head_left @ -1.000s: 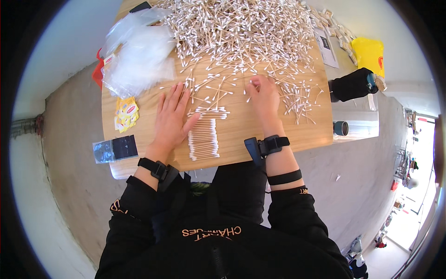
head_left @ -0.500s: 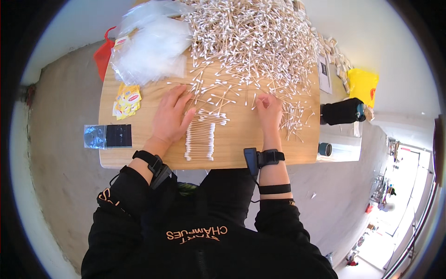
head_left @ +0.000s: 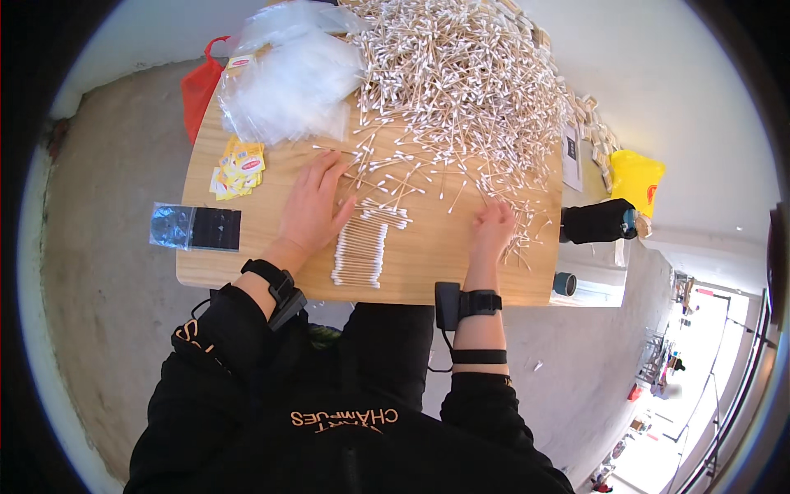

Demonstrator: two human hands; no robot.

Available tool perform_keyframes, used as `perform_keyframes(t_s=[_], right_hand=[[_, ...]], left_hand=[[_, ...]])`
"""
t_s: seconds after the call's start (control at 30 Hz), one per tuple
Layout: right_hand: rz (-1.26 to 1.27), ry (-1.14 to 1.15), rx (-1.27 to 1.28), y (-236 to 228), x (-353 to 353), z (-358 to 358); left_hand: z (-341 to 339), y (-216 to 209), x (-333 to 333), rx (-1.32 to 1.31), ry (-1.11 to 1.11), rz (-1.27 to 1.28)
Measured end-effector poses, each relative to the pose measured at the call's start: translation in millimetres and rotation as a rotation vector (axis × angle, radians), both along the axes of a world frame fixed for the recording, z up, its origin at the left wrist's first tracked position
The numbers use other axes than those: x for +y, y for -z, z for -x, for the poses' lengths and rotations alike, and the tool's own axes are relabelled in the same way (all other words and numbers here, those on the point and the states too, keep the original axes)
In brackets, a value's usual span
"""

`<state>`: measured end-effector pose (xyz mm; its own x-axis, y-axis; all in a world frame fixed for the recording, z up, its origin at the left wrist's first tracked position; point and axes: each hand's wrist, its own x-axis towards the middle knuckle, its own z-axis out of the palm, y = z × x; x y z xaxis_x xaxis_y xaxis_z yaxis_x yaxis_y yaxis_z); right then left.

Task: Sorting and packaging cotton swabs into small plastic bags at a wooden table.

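Observation:
My left hand lies on the table with its fingers stretched out and the thumb apart. Its thumb is beside the upper end of a neat row of cotton swabs, laid side by side with their sticks across. A few uneven swabs top that row. On the right, my right hand has its fingers curled together at the edge of some loose swabs; whatever the fingertips hold, if anything, is hidden. A large heap of cotton swabs covers the far part of the table, with stray ones scattered toward me.
Clear plastic bags are piled at the far left, beside a red bag. Yellow-and-white labels and a blue-and-black packet lie at the left. Past the right edge stand a black-sleeved bottle, a dark cup and a yellow bag.
My right hand has moved toward me and slightly right, away from the scattered swabs in the middle. My left hand keeps its place by the row. The whole view has shifted slightly.

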<state>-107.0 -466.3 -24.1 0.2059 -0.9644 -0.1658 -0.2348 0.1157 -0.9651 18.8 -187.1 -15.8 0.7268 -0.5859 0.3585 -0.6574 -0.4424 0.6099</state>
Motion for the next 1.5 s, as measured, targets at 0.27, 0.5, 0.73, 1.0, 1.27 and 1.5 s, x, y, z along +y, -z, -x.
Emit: perform_keyframes(t_s=[0.27,0.5,0.73,1.0,1.27,1.5], right_hand=[[0.548,-0.520,0.508,-5,31,-12],[0.511,-0.630,0.464,2,42,-43],[0.556,-0.712,0.292,-2,71,-60],[0.416,-0.925,0.143,-12,65,-46],[0.527,-0.883,0.109,-4,58,-42],[0.588,-0.869,0.153,2,70,-46]], left_hand=[[0,1,-1,-0.093,-0.019,-0.144],[-17,1,0,0.011,0.089,-0.151],[-25,-17,-17,-0.027,0.101,-0.145],[-21,-11,-36,0.025,0.194,-0.106],[-10,-11,-37,0.122,0.070,-0.067],[-12,-5,-54,0.106,0.110,-0.089]])
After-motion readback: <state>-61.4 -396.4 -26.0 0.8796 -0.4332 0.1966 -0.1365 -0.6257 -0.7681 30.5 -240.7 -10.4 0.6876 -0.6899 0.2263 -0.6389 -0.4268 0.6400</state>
